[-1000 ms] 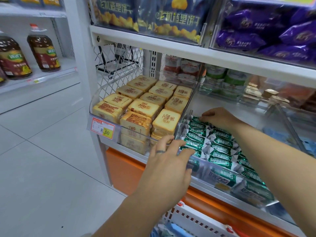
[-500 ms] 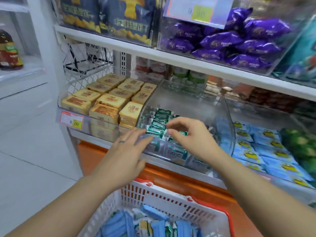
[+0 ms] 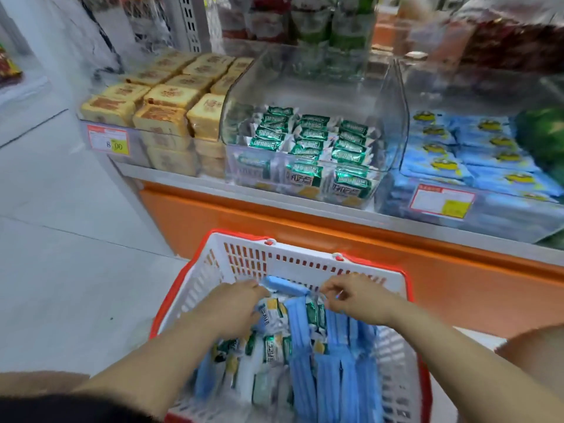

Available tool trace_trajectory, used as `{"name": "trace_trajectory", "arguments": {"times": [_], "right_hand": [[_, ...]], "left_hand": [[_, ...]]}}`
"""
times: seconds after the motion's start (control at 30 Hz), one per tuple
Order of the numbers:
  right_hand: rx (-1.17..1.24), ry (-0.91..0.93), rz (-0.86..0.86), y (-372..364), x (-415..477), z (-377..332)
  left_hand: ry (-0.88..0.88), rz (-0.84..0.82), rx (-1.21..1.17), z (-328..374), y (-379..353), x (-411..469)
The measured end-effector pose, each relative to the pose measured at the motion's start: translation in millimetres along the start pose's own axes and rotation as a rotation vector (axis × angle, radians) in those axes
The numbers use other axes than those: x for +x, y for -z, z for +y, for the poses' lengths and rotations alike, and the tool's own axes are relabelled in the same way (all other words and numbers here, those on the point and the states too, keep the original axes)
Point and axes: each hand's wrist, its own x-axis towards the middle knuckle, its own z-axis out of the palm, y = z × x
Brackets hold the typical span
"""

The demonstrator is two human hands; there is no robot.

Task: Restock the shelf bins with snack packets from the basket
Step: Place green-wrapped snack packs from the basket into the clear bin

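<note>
A white basket with a red rim (image 3: 305, 262) stands on the floor below the shelf, full of blue packets (image 3: 332, 361) and green-and-white packets (image 3: 273, 346). Both my hands are down inside it. My left hand (image 3: 232, 309) curls its fingers round green-and-white packets at the left. My right hand (image 3: 357, 297) pinches the end of a blue packet (image 3: 285, 286) that lies across the top between the hands. On the shelf above, a clear bin (image 3: 393, 117) holds rows of green packets (image 3: 305, 141) in its front half.
A bin of yellow cake packs (image 3: 161, 111) with an 8.00 price tag (image 3: 108, 141) sits left of the clear bin. Right of it is a bin of blue packets (image 3: 476, 154). An orange base panel (image 3: 396, 264) runs under the shelf, with grey tiled floor (image 3: 76, 239) to the left.
Both hands have left the green-packet bin and dropped into the basket. The view has tilted down, so the basket now fills the lower middle.
</note>
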Motion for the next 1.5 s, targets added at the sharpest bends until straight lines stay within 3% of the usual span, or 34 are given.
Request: {"name": "trace_trajectory", "arguments": {"times": [0.17, 0.4, 0.7, 0.97, 1.13, 1.3, 1.4, 1.5], "right_hand": [[-0.171, -0.054, -0.2, -12.7, 12.9, 2.1], [-0.059, -0.049, -0.236, -27.0, 6.7, -8.2], [-0.037, -0.129, -0.292, -32.5, 10.4, -5.1], [-0.086, -0.124, -0.307, -34.5, 17.6, 1.6], [-0.069, -0.141, -0.231, -28.3, 15.3, 5.7], [0.187, -0.211, -0.048, -15.6, 17.4, 2.1], [0.477, -0.274, 0.063, -10.7, 16.5, -0.8], [0.775, -0.284, 0.039, -3.5, 8.0, -6.7]], "left_hand": [[0.117, -0.151, -0.093, -2.2, -77.7, 27.9], [0.25, -0.094, -0.272, -14.3, -132.7, 77.7], [0.23, -0.119, -0.046, -10.9, -162.0, 119.0], [0.215, -0.069, -0.071, -9.2, -165.9, 122.7], [0.08, -0.073, -0.192, 0.0, -136.7, 111.4], [-0.105, 0.005, -0.292, 14.9, -76.0, 82.1], [-0.207, 0.1, -0.214, 33.4, -27.0, 62.5], [-0.321, 0.169, -0.092, 53.5, 17.6, 39.8]]}}
